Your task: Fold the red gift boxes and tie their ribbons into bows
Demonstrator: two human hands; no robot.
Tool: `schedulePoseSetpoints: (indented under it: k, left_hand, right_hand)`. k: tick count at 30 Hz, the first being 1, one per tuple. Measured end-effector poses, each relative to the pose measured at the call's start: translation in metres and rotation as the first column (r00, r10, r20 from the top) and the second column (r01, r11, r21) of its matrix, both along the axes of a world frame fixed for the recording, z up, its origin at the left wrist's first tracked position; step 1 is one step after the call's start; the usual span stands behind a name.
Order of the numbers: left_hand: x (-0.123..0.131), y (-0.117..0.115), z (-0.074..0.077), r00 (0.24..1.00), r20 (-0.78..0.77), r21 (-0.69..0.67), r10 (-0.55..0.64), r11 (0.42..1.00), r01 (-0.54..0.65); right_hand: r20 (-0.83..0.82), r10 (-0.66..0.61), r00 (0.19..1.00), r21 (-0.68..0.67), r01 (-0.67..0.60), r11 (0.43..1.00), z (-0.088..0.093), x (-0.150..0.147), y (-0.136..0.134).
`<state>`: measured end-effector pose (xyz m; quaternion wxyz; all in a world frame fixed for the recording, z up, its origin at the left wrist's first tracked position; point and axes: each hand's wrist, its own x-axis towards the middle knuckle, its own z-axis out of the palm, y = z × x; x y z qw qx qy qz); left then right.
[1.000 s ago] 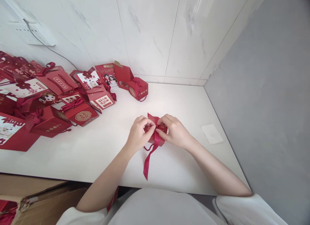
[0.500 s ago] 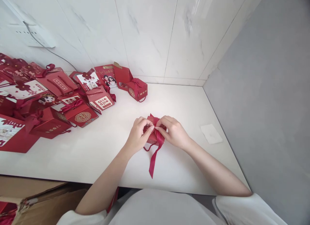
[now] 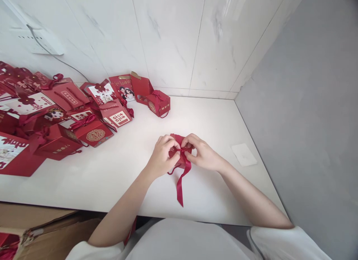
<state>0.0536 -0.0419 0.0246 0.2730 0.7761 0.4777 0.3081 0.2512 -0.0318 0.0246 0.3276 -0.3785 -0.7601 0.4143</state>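
A small red gift box (image 3: 180, 163) sits on the white table in front of me, partly covered by my fingers. Across its top runs a dark red ribbon (image 3: 181, 189), one tail of which hangs down over the near side onto the table. My left hand (image 3: 165, 155) pinches the ribbon near the knot from the left. From the right, my right hand (image 3: 201, 152) pinches it too, with the fingertips close to those of the left. A red cord handle (image 3: 172, 171) sticks out at the box's lower left. The exact grip at the knot is partly hidden.
Many finished-looking red boxes (image 3: 93, 133) crowd the table's left side. One ribboned box (image 3: 159, 103) stands near the tiled wall. A white paper square (image 3: 244, 154) lies at right, by the grey wall (image 3: 302, 103). An open cardboard carton (image 3: 53, 234) is at lower left.
My fingertips have shifted slightly right and down at the knot, and my fingers have re-gripped the ribbon. The hanging tail has swung a little to the right.
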Motion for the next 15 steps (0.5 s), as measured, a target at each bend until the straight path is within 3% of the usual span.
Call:
schedulePoseSetpoints:
  k: [4,10,15]
  left_hand:
    - [-0.009,0.004,0.002,0.987,0.156,-0.145,-0.044,0.987,0.067]
    - [-0.026,0.011,0.000,0.911,0.396,-0.270,-0.113,0.934,0.233]
    - [-0.023,0.012,-0.002,0.816,0.578,-0.362,-0.013,0.892,0.270]
  right_hand:
    - [0.051,0.009,0.999,0.034,-0.011,0.999,0.000,0.000,0.000]
    - [-0.032,0.012,0.999,0.049,-0.011,0.999,-0.004,0.001,0.004]
    - [-0.056,-0.005,0.998,0.036,0.007,0.999,-0.003,-0.001,0.004]
